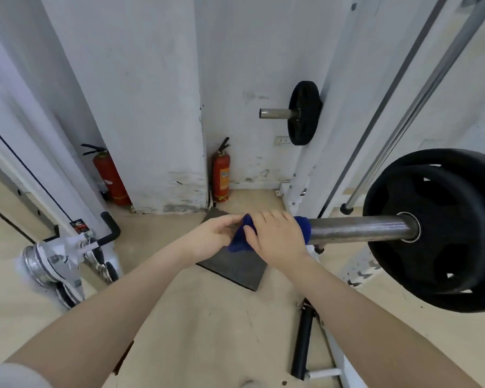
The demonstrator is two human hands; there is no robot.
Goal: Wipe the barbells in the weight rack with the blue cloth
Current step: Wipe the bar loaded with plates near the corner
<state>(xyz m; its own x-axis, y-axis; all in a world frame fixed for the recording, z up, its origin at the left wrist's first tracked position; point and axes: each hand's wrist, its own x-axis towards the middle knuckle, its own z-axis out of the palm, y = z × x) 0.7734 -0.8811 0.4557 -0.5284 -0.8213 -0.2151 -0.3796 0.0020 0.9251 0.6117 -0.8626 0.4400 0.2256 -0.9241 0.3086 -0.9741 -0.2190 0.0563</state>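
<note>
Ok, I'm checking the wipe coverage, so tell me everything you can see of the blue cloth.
The blue cloth is dark blue, soft and bunched, wrapped around the outer end of the steel barbell sleeve, well short of the black weight plates. The right hand lies over it, curled round the bar. A loose fold hangs below on the left, where the left hand pinches it. Its far side is hidden.

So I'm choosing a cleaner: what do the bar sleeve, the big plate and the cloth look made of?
Bar sleeve: bare steel, going by its grey sheen with dull streaks. Big plate: matte black, probably rubber-coated, no glare. Blue cloth: soft fabric, bunched round the bar end under both hands.
</note>
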